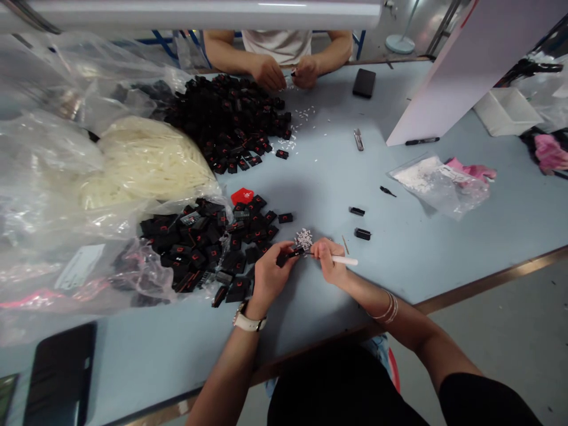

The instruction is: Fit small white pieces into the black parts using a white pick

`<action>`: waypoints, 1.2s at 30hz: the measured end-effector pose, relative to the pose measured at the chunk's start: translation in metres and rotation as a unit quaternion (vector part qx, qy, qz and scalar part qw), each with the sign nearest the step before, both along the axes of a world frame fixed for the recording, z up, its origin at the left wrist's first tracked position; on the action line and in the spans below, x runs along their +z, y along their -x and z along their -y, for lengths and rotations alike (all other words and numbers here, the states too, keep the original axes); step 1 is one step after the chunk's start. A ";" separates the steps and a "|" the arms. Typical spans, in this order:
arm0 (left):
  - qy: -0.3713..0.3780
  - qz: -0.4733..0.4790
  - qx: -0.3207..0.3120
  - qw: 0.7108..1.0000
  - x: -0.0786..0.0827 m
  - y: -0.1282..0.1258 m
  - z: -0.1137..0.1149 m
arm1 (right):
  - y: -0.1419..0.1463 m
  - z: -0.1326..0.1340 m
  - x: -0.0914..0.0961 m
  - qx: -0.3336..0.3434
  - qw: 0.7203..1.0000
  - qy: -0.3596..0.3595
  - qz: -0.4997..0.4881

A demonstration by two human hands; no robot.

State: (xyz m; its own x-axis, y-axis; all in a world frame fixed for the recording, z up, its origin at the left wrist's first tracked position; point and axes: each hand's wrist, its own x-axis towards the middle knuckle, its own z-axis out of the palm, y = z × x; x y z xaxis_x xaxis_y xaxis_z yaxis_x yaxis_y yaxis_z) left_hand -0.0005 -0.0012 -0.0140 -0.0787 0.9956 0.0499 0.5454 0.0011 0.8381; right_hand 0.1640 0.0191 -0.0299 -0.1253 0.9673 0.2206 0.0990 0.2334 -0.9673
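Note:
My left hand [273,271] is closed on a small black plastic part [296,252], held just above the table. My right hand [329,258] grips a thin tool with a white handle [346,260], its narrow dark shaft pointing at the black part. Whether the tip touches the part is too small to tell. Right behind my fingers lies a little heap of tiny white pieces [304,238]. To the left of my left hand spreads a pile of black parts with red marks [195,251], next to a red tag [242,196].
Across the table, another person's hands [306,72] work beside a larger black pile [231,112]. Clear plastic bags [146,160] fill the left side. Two loose black parts [362,234], a clipper [358,139], a bag with white pieces [439,183] and an upright white panel [437,77] are rightward.

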 end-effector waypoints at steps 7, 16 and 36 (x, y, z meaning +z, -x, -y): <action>0.004 0.002 -0.002 1.000 0.002 -0.001 0.000 | 0.001 -0.001 0.000 0.035 0.998 0.029 -0.035; -0.001 -0.001 -0.001 1.000 -0.002 -0.001 0.001 | 0.001 -0.002 0.005 0.029 0.999 0.026 0.019; -0.003 0.002 -0.005 1.000 0.000 -0.001 0.001 | 0.001 -0.004 0.025 0.054 0.982 -0.082 0.160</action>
